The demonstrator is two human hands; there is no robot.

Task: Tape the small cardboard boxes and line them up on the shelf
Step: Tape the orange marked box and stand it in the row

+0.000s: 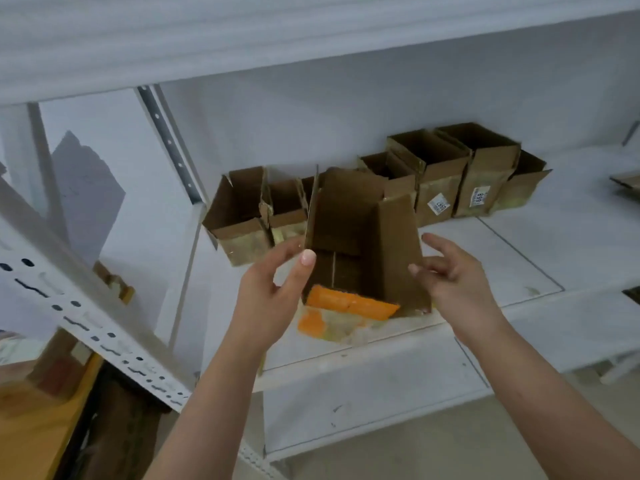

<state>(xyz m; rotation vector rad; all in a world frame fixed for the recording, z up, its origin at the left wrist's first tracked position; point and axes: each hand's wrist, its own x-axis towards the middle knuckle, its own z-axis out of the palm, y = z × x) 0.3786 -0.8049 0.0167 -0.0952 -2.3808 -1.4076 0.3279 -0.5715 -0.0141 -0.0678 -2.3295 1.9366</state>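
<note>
A small open-topped cardboard box [363, 251] with an orange patch on its near side stands at the front of the white shelf [502, 258]. My left hand [273, 292] touches its left wall, thumb up against the rim, fingers behind the wall. My right hand [450, 275] is at the box's right flap, fingers loosely bent, and I cannot tell whether it grips the flap. Behind, a row of several open cardboard boxes [443, 178] lines the back of the shelf; two carry white labels.
A perforated white shelf upright [86, 306] slants across the lower left. A second upright [169, 143] stands at the back left. Another shelf board [242, 39] runs overhead. Brown and yellow items [41, 427] sit low on the left. Something dark lies at the shelf's far right edge [628, 181].
</note>
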